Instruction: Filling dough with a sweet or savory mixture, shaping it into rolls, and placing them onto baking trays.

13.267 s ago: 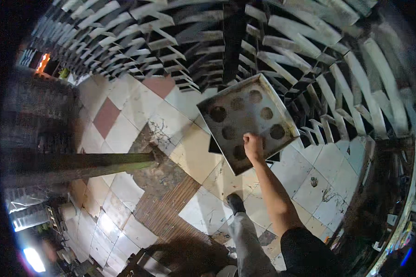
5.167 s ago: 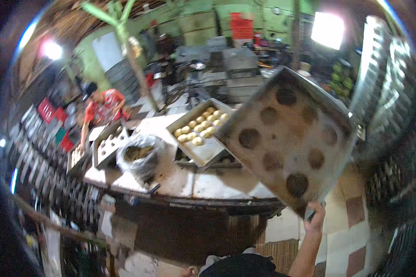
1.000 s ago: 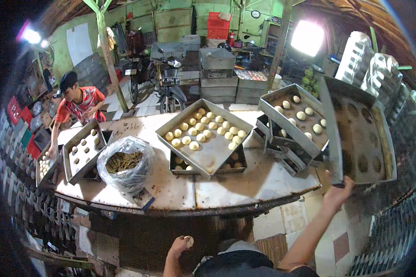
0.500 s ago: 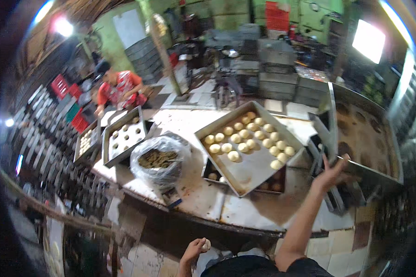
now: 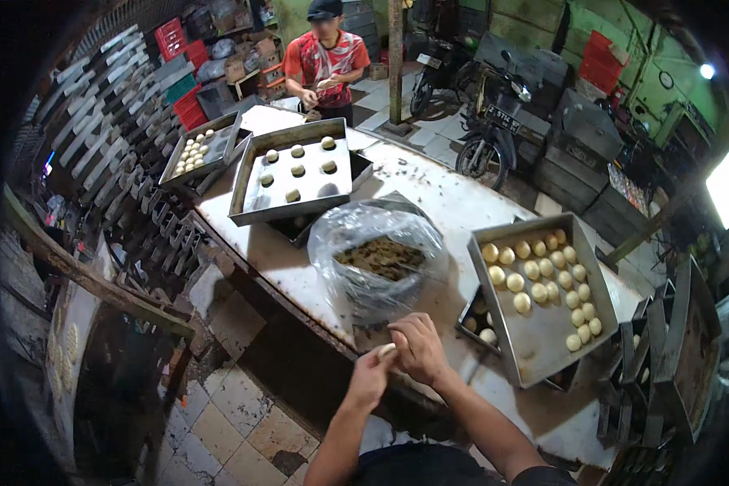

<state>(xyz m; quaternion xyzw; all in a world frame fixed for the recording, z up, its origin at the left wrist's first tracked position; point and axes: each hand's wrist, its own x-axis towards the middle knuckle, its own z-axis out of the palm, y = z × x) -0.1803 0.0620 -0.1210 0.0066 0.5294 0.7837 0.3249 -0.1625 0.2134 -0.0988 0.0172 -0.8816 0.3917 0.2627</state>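
Note:
My left hand [image 5: 368,379] is closed around a small pale piece of dough [image 5: 387,350], held just off the table's near edge. Against it my right hand [image 5: 419,348] is curled, its fingertips mostly out of sight; what they grip, if anything, cannot be made out. Just beyond both hands stands a clear plastic bag [image 5: 340,267] with its mouth spread around a brown, crumbly filling [image 5: 385,257]. To the right, a square metal tray [image 5: 535,356] carries rows of round dough balls [image 5: 533,269], tilted over another tray beneath.
On the table [image 5: 275,267], a second tray [image 5: 243,174] of spaced dough balls lies at the far left, beside a third tray [image 5: 219,158]. A person [image 5: 326,61] in a red shirt stands behind them. Empty trays [image 5: 688,348] lean at the right; a motorcycle [image 5: 490,121] is parked beyond.
My right hand has come from the leaning trays at the right to meet my left hand. My left hand has risen with the dough. The view has swung left, and the person now stands upright.

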